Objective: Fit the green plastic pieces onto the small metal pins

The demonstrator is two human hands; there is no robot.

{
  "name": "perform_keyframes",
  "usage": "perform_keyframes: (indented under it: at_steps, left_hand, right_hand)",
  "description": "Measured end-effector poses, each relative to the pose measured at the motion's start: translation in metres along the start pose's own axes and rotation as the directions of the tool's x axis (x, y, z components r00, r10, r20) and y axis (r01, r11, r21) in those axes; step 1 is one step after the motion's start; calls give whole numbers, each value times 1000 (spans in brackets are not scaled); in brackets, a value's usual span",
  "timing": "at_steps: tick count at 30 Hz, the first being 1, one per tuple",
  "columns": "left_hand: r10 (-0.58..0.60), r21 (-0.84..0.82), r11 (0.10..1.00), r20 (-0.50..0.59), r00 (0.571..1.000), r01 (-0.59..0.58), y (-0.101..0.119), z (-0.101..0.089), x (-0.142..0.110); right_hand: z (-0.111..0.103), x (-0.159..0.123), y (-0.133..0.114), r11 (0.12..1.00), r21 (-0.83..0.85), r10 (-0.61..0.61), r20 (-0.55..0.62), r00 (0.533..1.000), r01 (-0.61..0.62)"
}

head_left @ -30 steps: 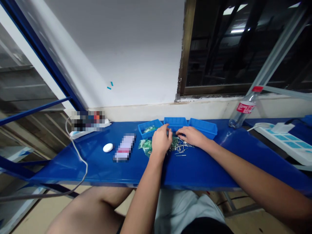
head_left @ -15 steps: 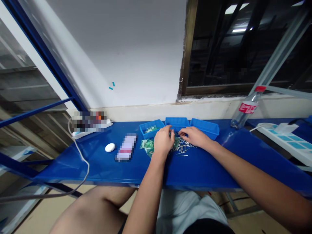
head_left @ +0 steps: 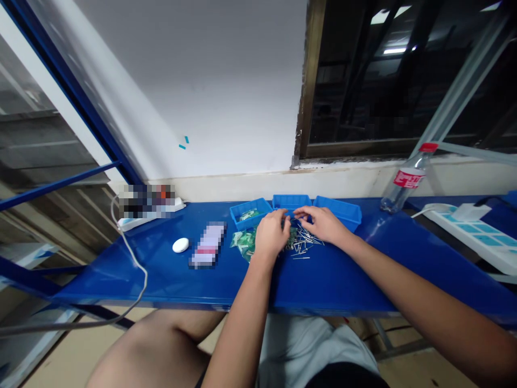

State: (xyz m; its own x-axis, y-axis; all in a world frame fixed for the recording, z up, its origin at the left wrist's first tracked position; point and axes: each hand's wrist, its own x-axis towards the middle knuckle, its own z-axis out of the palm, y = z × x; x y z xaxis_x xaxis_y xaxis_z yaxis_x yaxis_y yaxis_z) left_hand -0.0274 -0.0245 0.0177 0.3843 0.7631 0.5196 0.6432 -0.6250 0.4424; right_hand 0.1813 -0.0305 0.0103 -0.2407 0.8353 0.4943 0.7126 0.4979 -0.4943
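A loose pile of thin metal pins that look like blind rivets lies on the blue table. My left hand hovers over the pile's left side, fingers curled and thumb close to them; whatever is between them is too small to make out. From the right, my right hand reaches over the pile with fingers bent and apart, and no held thing shows in it. The two sets of fingertips are close together, just in front of the middle blue bin. Green-tinted plastic bags lie left of my left hand.
A left blue bin holds greenish packets; a right blue bin stands behind my right hand. Further out are a pixelated flat object, a white round object, a plastic bottle, a power strip and a cable.
My right hand has shifted slightly up and left, and its fingers have spread a little. My left hand stays almost in place. The view has moved slightly.
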Motion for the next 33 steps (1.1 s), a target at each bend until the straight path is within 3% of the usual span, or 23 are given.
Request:
perform_keyframes:
  at_steps: [3, 6, 10, 14, 21, 33]
  left_hand:
    - [-3, -6, 1000, -8, 1000, 3, 0, -1, 0]
    - [-10, -35, 999, -2, 1000, 10, 1, -2, -1]
    - [-7, -134, 991, 52, 999, 14, 7, -5, 0]
    - [-17, -280, 960, 7, 1000, 19, 11, -6, 2]
    - [-71, -430, 901, -21, 997, 55, 6, -6, 2]
    - [-90, -552, 833, -61, 994, 41, -4, 6, 4]
  right_hand:
    - [1, 0, -6, 1000, 30, 9, -36, 999, -8]
    - [2, 0, -12, 995, 97, 41, -150, 988, -27]
    - [6, -1, -20, 948, 315, 131, -266, 955, -43]
    - [13, -3, -25, 872, 489, 189, -268, 945, -36]
    - [20, -4, -28, 816, 574, 214, -190, 958, -68]
    - [18, -2, -21, 875, 480, 194, -217, 957, -69]
